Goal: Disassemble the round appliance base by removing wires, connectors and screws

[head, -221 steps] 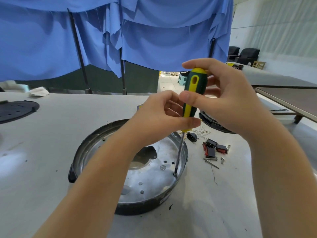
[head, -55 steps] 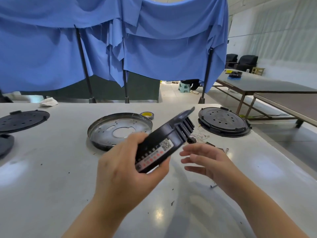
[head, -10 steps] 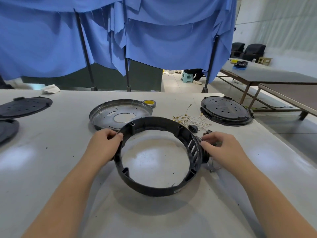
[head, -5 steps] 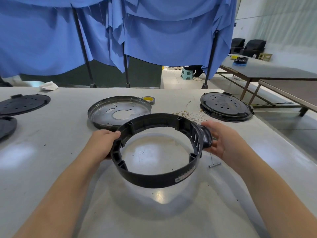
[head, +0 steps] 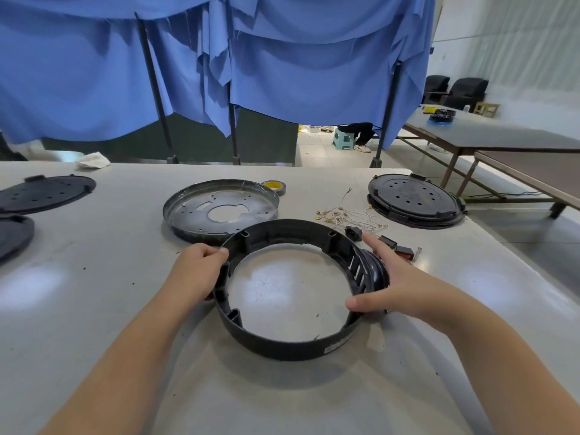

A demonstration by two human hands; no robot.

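Observation:
A black plastic ring [head: 282,343], the hollow round appliance base, sits on the pale table in front of me. My left hand [head: 196,271] grips its left rim with curled fingers. My right hand [head: 387,284] holds the right side by the slotted vent, thumb on the inner wall and fingers spread along the outside. Just behind the ring lies the separated metal plate [head: 219,208]. Loose wires [head: 348,216], a black connector [head: 353,231] and dark red parts [head: 398,248] lie to the right of the ring.
A black perforated lid [head: 414,199] sits at the back right, and two more black lids [head: 44,193] at the left edge. A yellow tape roll [head: 274,186] stands behind the metal plate. Blue cloth hangs on poles beyond the table. Other tables stand to the right.
The ring was tilted up off the table half a second ago; now it sits lower and flatter, and my right thumb has come over onto its inner wall.

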